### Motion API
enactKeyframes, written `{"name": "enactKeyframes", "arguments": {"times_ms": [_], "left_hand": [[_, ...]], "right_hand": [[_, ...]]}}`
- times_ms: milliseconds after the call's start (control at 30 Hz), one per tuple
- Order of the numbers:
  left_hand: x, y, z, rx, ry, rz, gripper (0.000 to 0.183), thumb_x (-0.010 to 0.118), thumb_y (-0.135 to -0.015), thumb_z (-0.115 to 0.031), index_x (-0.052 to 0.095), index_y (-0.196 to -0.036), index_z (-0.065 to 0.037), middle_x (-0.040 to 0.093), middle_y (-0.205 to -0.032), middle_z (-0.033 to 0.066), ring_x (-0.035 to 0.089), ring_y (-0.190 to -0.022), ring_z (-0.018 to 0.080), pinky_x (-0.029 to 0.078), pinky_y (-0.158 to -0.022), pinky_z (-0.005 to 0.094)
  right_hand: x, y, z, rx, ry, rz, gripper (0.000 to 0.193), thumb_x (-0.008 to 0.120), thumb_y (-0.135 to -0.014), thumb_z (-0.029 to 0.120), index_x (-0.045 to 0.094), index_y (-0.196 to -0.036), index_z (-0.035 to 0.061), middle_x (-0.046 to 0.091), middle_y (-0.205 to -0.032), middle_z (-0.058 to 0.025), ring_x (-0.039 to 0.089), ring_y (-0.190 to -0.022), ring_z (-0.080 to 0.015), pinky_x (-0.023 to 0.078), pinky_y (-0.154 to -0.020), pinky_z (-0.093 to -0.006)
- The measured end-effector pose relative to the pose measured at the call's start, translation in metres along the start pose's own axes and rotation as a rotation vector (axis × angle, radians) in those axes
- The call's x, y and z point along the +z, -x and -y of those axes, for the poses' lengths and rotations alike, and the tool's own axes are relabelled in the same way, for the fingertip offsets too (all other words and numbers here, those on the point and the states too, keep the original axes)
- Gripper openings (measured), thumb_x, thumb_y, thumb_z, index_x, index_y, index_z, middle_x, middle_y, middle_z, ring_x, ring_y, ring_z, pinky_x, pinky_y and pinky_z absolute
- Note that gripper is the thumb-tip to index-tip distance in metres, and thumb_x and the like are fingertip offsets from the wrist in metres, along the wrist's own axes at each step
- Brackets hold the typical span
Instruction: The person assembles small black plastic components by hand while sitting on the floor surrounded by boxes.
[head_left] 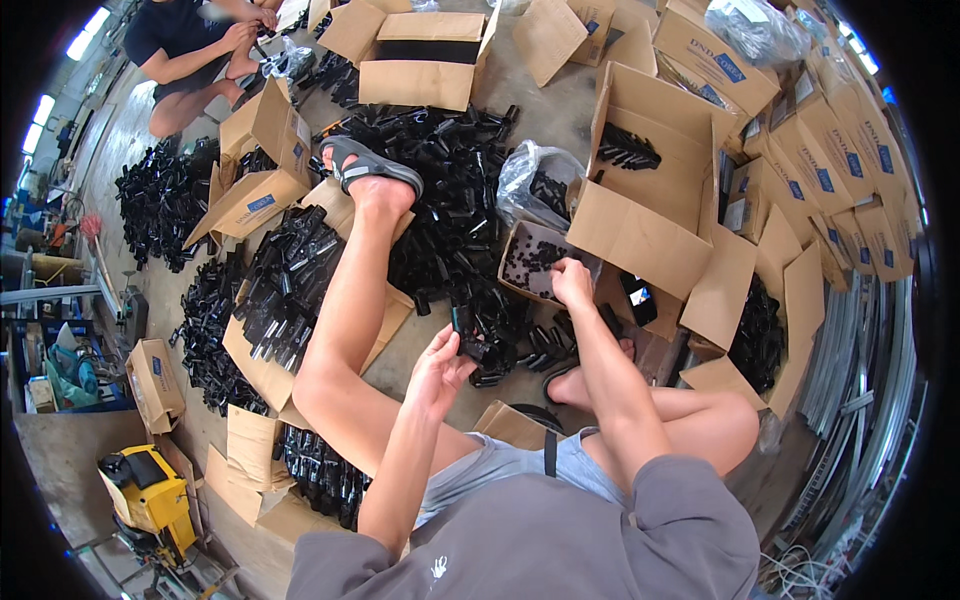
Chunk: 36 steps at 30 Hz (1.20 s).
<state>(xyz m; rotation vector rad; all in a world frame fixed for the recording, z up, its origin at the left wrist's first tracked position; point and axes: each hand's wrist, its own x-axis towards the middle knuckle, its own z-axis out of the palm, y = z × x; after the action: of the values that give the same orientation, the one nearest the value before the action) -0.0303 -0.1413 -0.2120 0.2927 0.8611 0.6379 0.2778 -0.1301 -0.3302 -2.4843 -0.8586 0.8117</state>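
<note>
Raised in front of my lap, my left hand (pixel 438 376) is closed on a black plastic part (pixel 464 328), a short tube-like piece held upright between thumb and fingers. My right hand (pixel 572 283) is at the near right edge of a small open carton (pixel 516 277) with many tiny black pieces (pixel 540 254) scattered inside. Its fingers are drawn together; whatever they pinch is too small or hidden to make out. Beyond and below the left hand spreads a large heap of similar black parts (pixel 440 200) on the floor.
A big open carton (pixel 640 215) with a few black parts stands right of the small one, beside a clear plastic bag (pixel 535 170). A phone (pixel 637 290) lies near it. Stacked cartons (pixel 820 160) line the right. Another person (pixel 185 50) works at upper left. Yellow machine (pixel 160 490) lower left.
</note>
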Motion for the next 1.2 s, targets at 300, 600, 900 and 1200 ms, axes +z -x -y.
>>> {"name": "enactKeyframes", "arguments": {"times_ms": [300,600,900,1200], "left_hand": [[-0.021,0.0,0.001,-0.035,0.145,-0.029,0.038,0.058,-0.105,-0.02,0.052,-0.14,-0.007,0.063,-0.134,0.0085,0.063,-0.122,0.0233,0.053,-0.106,0.0401],[-0.014,-0.013,-0.006,-0.049,0.15,-0.064,0.035,0.059,-0.105,-0.018,0.055,-0.139,-0.008,0.067,-0.128,0.0067,0.066,-0.115,0.0202,0.057,-0.097,0.0367],[0.011,-0.017,-0.005,0.138,0.001,-0.1,0.037,0.061,-0.104,-0.012,0.054,-0.139,-0.006,0.069,-0.124,0.0074,0.067,-0.111,0.0171,0.058,-0.092,0.0352],[0.048,-0.005,0.022,0.425,-0.151,-0.177,0.041,0.068,-0.1,-0.009,0.057,-0.14,-0.007,0.067,-0.126,0.0033,0.065,-0.11,0.0112,0.055,-0.09,0.0279]], "right_hand": [[0.047,-0.059,-0.01,-0.143,0.359,0.06,0.023,0.066,-0.085,0.007,0.076,-0.106,0.0106,0.073,-0.109,-0.0215,0.069,-0.108,-0.0406,0.055,-0.092,-0.0501],[0.049,-0.046,-0.018,-0.312,0.327,-0.017,0.021,0.055,-0.09,0.004,0.071,-0.103,0.0031,0.071,-0.107,-0.0242,0.068,-0.105,-0.0433,0.054,-0.091,-0.0524],[-0.033,0.085,0.083,-0.317,-0.667,-0.035,0.018,0.072,-0.092,0.009,0.075,-0.107,0.0009,0.077,-0.098,-0.0086,0.072,-0.089,-0.0143,0.056,-0.082,-0.0301],[-0.059,0.18,0.114,-0.419,-0.551,0.018,0.021,0.081,-0.083,0.013,0.078,-0.101,0.0019,0.076,-0.092,-0.0157,0.073,-0.086,-0.0246,0.056,-0.079,-0.0348]]}}
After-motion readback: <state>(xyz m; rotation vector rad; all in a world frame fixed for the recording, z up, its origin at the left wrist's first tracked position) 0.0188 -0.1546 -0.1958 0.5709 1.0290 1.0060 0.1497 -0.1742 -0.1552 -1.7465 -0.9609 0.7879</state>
